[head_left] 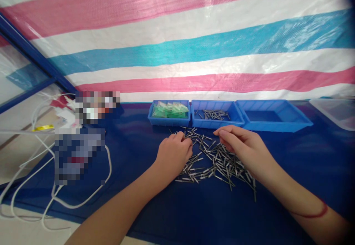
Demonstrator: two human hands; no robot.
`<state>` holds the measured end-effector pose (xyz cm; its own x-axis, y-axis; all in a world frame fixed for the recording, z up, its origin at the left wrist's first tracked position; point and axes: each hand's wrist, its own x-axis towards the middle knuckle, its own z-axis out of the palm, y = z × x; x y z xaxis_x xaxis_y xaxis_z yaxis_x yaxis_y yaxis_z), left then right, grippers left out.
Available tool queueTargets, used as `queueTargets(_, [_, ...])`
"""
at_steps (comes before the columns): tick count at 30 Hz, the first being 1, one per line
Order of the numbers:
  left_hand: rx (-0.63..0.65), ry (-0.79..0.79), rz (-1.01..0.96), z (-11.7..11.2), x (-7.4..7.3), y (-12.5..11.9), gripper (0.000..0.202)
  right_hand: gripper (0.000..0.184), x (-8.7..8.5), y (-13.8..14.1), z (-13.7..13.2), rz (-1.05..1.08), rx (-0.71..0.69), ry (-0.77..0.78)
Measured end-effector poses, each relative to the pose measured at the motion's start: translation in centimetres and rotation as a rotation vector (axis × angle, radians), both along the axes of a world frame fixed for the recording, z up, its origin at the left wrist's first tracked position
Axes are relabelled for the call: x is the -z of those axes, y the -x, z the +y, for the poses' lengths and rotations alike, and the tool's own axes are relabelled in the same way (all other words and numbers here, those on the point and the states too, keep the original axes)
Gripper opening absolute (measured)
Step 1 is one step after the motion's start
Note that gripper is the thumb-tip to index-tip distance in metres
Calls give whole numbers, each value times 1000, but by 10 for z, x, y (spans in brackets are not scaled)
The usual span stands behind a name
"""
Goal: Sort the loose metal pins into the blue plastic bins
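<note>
A loose pile of blind rivets [222, 160], silvery with thin dark stems, lies spread on the blue tabletop. My left hand [175, 149] rests at the pile's left side, its fingers curled down among the rivets; whatever they grip is hidden behind the knuckles. Above the right part of the pile is my right hand [241, 141], thumb and forefinger pinched together just in front of the middle bin. I cannot make out anything between those fingertips. More rivets [215, 114] lie inside the middle blue bin [219, 123].
The left blue bin [169, 121] holds small green-and-clear plastic packets [170, 110]. Another blue bin [277, 126] stands at the right, beside a clear plastic tray [335, 113]. White cables [109, 163] loop over the table's left side. A striped sheet [177, 56] hangs behind.
</note>
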<state>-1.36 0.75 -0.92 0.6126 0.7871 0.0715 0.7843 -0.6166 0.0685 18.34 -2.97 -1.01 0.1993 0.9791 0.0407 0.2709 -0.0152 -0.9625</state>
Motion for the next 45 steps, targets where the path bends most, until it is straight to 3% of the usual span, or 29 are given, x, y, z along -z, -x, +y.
queueTargets(5, [0,-24,-24,0,3,-3,19,22,-7,3,-4,-126,-20,-41])
queueTargets(12, [-12,-2,54,1,0,-7,22,23,1,5,-5,-260,-81,-116])
queueTargets(18, [129,-107,0,-2,-1,-5,18,19,6,10,-8,-590,-186,-268])
queueTargets(22, [183,-93,-96,-4,-4,-5,16,22,6,11,-8,-655,-268,-300])
queueTargets(26, [168,-17,-236,-4,-5,-4,18,23,2,12,-8,-573,-296,-228])
queueTargets(30, [14,255,-572,-5,-7,-3,22,23,0,14,-8,-383,-263,-96])
queueTargets(33, [-8,382,-697,-6,-10,-3,23,24,0,15,-10,-306,-236,-70])
queueTargets(41, [25,409,-846,-9,-16,-6,18,32,3,17,-14,-219,-226,-9])
queueTargets(45, [32,406,-865,-9,-15,-6,18,25,3,18,-15,-153,-178,-65])
